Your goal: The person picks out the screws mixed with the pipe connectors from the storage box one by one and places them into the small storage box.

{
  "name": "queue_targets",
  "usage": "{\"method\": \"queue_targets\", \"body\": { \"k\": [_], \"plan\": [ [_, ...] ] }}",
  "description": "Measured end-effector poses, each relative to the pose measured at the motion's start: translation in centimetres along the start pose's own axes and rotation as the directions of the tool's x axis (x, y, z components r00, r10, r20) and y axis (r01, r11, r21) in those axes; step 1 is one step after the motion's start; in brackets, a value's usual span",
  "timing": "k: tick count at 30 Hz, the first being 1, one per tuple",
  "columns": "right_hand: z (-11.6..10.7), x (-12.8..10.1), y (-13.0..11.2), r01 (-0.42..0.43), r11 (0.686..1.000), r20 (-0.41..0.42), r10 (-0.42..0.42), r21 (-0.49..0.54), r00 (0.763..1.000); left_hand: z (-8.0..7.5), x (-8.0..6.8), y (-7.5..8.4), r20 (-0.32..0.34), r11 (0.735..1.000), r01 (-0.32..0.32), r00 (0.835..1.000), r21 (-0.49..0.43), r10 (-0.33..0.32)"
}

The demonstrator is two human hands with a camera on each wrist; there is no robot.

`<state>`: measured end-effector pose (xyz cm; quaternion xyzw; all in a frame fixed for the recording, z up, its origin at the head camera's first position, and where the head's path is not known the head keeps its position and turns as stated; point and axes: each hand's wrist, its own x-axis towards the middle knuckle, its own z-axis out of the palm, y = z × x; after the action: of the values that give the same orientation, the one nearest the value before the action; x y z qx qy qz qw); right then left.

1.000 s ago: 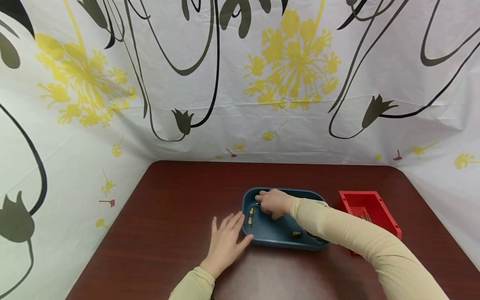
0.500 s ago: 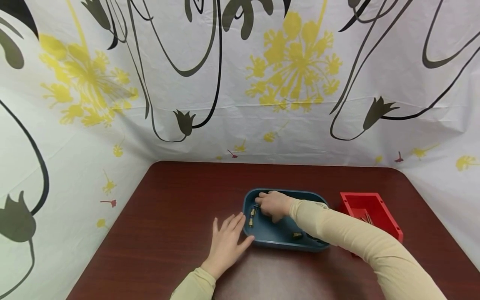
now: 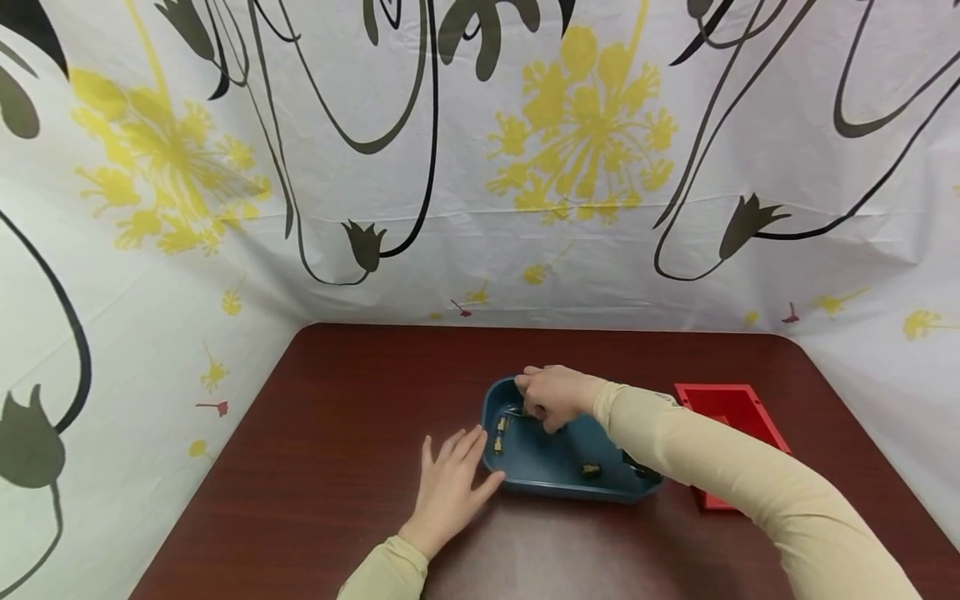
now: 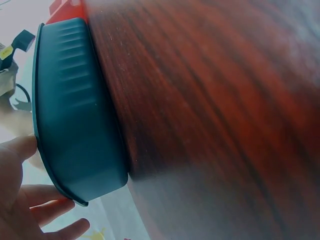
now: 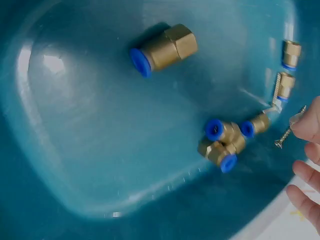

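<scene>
A blue tray (image 3: pixel 558 483) sits mid-table and holds several brass fittings with blue ends (image 5: pixel 165 50), (image 3: pixel 498 433). My right hand (image 3: pixel 534 408) is over the tray's far left part and pinches a small screw (image 5: pixel 288 131) between its fingertips (image 5: pixel 306 121), just above the tray floor. A cluster of brass fittings (image 5: pixel 225 142) lies beside the screw. My left hand (image 3: pixel 448 487) lies flat on the table with straight fingers, and its thumb touches the tray's near left corner (image 4: pixel 75 115). That left hand (image 4: pixel 20 205) holds nothing.
A red box (image 3: pixel 731 404) stands to the right of the tray, partly behind my right sleeve (image 3: pixel 720 475). The dark red table (image 3: pixel 337 392) is walled on three sides by a flowered white sheet (image 3: pixel 480 167).
My right hand has risen slightly and shifted toward the tray's far rim with the screw in its fingertips. The left hand has stayed where it was.
</scene>
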<state>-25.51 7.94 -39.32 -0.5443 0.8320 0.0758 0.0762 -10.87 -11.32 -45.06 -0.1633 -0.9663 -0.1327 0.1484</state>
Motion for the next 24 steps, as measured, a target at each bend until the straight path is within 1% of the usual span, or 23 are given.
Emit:
{"method": "queue_targets", "body": {
  "k": [8, 15, 20, 24],
  "plan": [
    [-2.0, -3.0, 0.8, 0.032, 0.999, -0.097, -0.032, -0.006, 0.995, -0.1, 0.0, 0.0, 0.008, 1.000, 0.003, 1.000, 0.004, -0.003],
    [-2.4, -6.0, 1.7, 0.012, 1.000, -0.104, -0.010, 0.012, 0.995, 0.1, 0.0, 0.0, 0.004, 1.000, -0.001, 1.000, -0.015, 0.001],
    [-2.3, -8.2, 2.6, -0.030, 1.000, -0.132, 0.031, 0.011, 0.991, 0.1, -0.1, 0.1, 0.010, 1.000, 0.002, 1.000, -0.017, -0.002],
    [-2.2, -10.0, 3.4, -0.080, 0.996, -0.145, 0.084, 0.035, 0.986, 0.1, -0.1, 0.1, 0.011, 1.000, 0.004, 1.000, -0.021, -0.004]
  ]
}}
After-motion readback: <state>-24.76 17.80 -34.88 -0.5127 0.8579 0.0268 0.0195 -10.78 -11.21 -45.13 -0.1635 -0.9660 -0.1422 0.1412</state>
